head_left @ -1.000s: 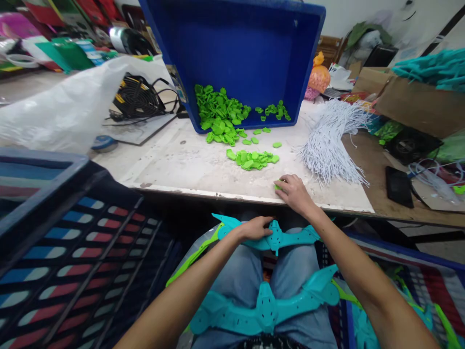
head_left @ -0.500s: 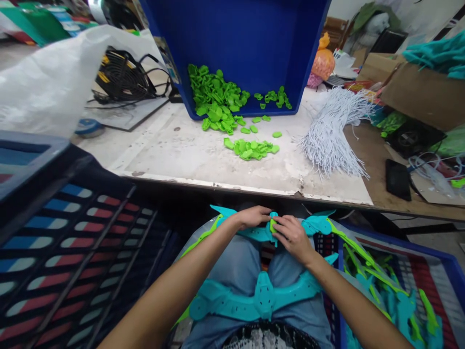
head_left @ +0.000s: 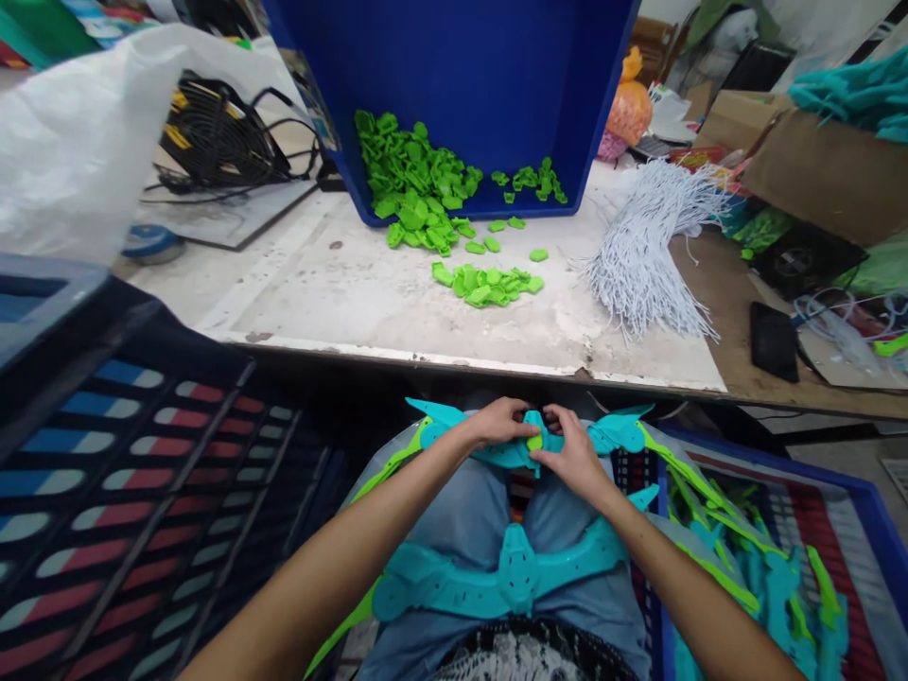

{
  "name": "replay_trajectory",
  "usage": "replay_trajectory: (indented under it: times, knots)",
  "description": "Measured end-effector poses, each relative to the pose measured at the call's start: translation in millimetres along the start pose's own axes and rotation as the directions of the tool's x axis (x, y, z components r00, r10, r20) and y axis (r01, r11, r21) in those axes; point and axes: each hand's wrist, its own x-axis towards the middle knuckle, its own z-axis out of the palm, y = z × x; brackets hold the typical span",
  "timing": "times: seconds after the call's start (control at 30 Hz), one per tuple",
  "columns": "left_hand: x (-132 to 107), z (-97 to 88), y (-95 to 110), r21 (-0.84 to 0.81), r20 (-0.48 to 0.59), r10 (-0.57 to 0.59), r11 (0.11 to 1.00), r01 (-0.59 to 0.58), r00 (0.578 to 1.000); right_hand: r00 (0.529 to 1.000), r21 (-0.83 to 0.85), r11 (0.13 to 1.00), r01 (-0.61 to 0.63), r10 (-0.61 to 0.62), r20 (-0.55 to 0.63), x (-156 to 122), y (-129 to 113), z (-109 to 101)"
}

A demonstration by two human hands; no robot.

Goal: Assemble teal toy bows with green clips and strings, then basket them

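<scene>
Clasping the middle of a turquoise frame [head_left: 512, 457] over the lap, the left hand [head_left: 500, 423] rests its thumb on a green piece [head_left: 534, 442] there; the right hand [head_left: 573, 452] is half curled beside it at 3 o'clock, its hold impossible to tell. Around that piece as dial centre, a scuffed, pale tabletop [head_left: 340, 307] spans 10 to 1 o'clock. A blue bin [head_left: 468, 85] stands tipped near 12, loose green pieces [head_left: 418, 184] heaped inside and scattered before it. White cords [head_left: 649, 251] fan out at 1, a cardboard box [head_left: 815, 184] stands at 2, a blue crate [head_left: 862, 567] at 4, a slatted basket [head_left: 113, 511] at 9.
</scene>
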Motion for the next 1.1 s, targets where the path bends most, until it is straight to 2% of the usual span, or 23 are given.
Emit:
replay_trajectory:
  times: [0.07, 0.17, 0.27, 0.37, 0.43, 0.5, 0.57, 0.63, 0.73, 0.8, 0.87, 1.0, 1.1]
  knots:
    - [3, 3.0, -3, 0.003, -0.014, -0.029, 1.000, 0.029, 1.000, 0.989, -0.033, 0.994, -0.100, 0.103, 0.102, 8, 0, -1]
    - [8, 2.6, -5, 0.038, -0.013, -0.043, 0.998, 0.044, 0.999, 0.967, -0.122, 0.985, -0.122, 0.146, 0.210, 15, -3, -5]
    - [5, 1.5, 0, 0.086, -0.031, -0.032, 0.996, 0.034, 0.999, 0.972, -0.264, 0.964, -0.009, 0.071, 0.225, 16, -14, -14]
    - [-14, 11.8, 6, 0.275, -0.192, 0.102, 0.960, -0.047, 0.976, 0.964, -0.377, 0.910, 0.173, -0.079, 0.253, 30, -29, -31]
    - [-32, 27.5, 5, 0.512, -0.283, 0.268, 0.854, -0.092, 0.921, 0.966, -0.399, 0.882, 0.251, -0.204, 0.156, 59, -39, -42]
    - [-47, 45.8, -2, 0.703, -0.251, 0.381, 0.704, -0.103, 0.890, 0.955, -0.453, 0.851, 0.264, -0.296, 0.001, 102, -47, -50]
    - [-54, 60.1, -11, 0.807, -0.174, 0.395, 0.582, -0.099, 0.902, 0.954, -0.528, 0.823, 0.211, -0.291, -0.073, 149, -52, -51]
    - [-54, 65.6, -18, 0.860, -0.134, 0.357, 0.506, -0.070, 0.924, 0.973, -0.574, 0.809, 0.127, -0.215, -0.088, 190, -53, -47]
    - [-48, 56.7, -15, 0.870, -0.095, 0.294, 0.488, -0.064, 0.951, 0.991, -0.595, 0.802, 0.061, -0.122, -0.063, 222, -51, -39]
    - [-47, 43.5, -2, 0.840, -0.047, 0.280, 0.530, -0.113, 0.959, 0.991, -0.582, 0.811, 0.055, -0.114, -0.066, 223, -49, -39]
    - [-48, 28.3, 16, 0.781, 0.005, 0.270, 0.600, -0.172, 0.963, 0.982, -0.519, 0.851, 0.084, -0.160, -0.104, 209, -46, -46]
    - [-41, -1.3, 43, 0.621, 0.079, 0.214, 0.754, -0.215, 0.974, 0.921, -0.308, 0.905, 0.295, -0.354, -0.159, 147, -37, -68]
    - [-23, -15.4, 45, 0.475, 0.197, 0.130, 0.854, -0.211, 0.972, 0.888, -0.268, 0.893, 0.361, -0.417, -0.194, 92, -26, -78]
